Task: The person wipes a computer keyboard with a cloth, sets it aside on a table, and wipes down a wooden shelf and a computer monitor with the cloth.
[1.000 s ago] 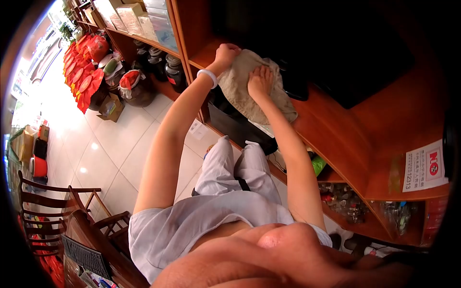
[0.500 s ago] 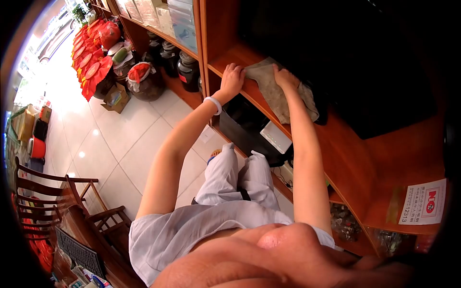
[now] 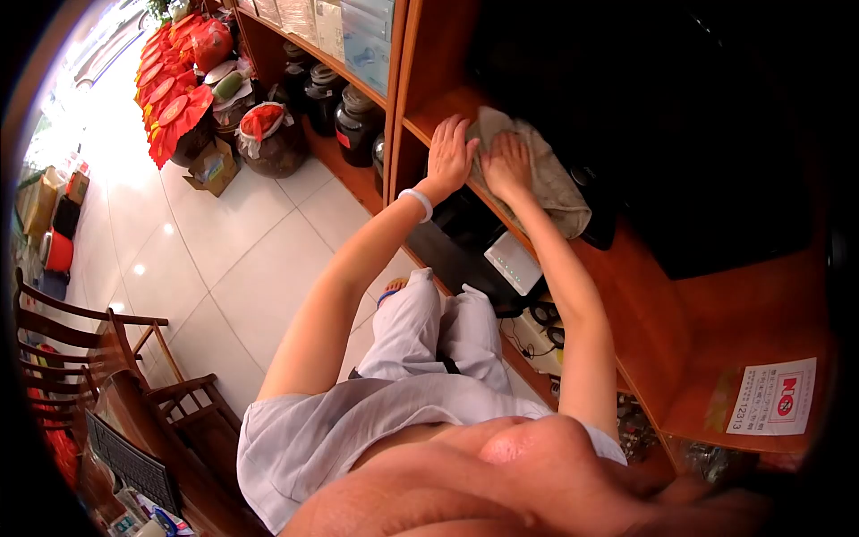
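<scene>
A grey-beige cloth (image 3: 553,192) lies spread over the edge of a reddish-brown wooden shelf (image 3: 617,259). Flat on its near left part rests my right hand (image 3: 507,167), fingers stretched out and pressing down on the fabric. Beside it, at the cloth's left end, my left hand (image 3: 450,159) is open with fingers extended at the shelf edge; nothing shows in its grasp. A pale bracelet (image 3: 419,204) circles my left wrist.
A large black screen-like object (image 3: 680,134) fills the shelf behind the cloth. Below sits a white box with small lights (image 3: 514,262). Dark jars (image 3: 356,125) stand left, red-covered pots (image 3: 268,139) beyond. A wooden chair (image 3: 72,331) and keyboard (image 3: 132,463) are lower left.
My right hand has shifted left and toward me, flattening its fingers on the cloth. My left hand has moved slightly right, its fingers now straighter. The camera view has shifted a little.
</scene>
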`<state>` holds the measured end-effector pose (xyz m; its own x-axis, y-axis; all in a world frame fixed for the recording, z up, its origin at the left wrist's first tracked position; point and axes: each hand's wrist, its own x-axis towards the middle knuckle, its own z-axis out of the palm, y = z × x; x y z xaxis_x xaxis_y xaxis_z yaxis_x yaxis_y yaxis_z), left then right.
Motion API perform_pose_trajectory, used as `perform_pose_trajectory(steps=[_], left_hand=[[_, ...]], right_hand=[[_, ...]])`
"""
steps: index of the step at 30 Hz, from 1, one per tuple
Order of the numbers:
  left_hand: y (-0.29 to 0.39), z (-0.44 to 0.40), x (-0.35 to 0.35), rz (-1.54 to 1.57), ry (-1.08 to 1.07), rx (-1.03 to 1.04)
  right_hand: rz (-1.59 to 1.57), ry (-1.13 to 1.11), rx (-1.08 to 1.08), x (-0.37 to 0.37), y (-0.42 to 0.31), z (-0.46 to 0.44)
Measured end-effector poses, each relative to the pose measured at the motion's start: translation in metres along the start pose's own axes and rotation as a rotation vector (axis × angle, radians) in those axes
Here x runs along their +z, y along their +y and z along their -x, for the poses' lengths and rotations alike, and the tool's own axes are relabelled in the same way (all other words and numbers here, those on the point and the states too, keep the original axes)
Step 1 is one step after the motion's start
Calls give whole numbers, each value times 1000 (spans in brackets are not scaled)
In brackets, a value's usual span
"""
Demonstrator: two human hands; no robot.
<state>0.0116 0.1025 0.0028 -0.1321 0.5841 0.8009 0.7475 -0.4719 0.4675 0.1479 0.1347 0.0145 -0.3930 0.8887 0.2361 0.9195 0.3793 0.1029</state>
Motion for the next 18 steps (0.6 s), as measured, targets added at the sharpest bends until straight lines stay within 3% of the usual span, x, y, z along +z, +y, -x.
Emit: perform_pose_trajectory(steps=[5, 8, 9, 11, 12, 15, 18], left_hand=[[1, 3, -4, 42, 15, -58], [-14, 20, -4, -59, -1, -63], [-19, 24, -7, -122, -18, -38], [-20, 28, -17, -101, -116, -40], [-19, 27, -19, -104, -134, -50], [-16, 26, -20, -86, -148, -78], [-18, 27, -14, -64, -143, -61]], right_hand=[[-83, -15, -56, 5, -4, -26], [-58, -140, 196, 1, -17, -72], [-74, -133, 189, 8, -17, -86], [-259, -124, 328, 24, -12, -117], [-331, -330, 329, 16, -7, -128], [-505, -135, 441, 32, -11, -156], [-527, -155, 467, 40, -7, -171]])
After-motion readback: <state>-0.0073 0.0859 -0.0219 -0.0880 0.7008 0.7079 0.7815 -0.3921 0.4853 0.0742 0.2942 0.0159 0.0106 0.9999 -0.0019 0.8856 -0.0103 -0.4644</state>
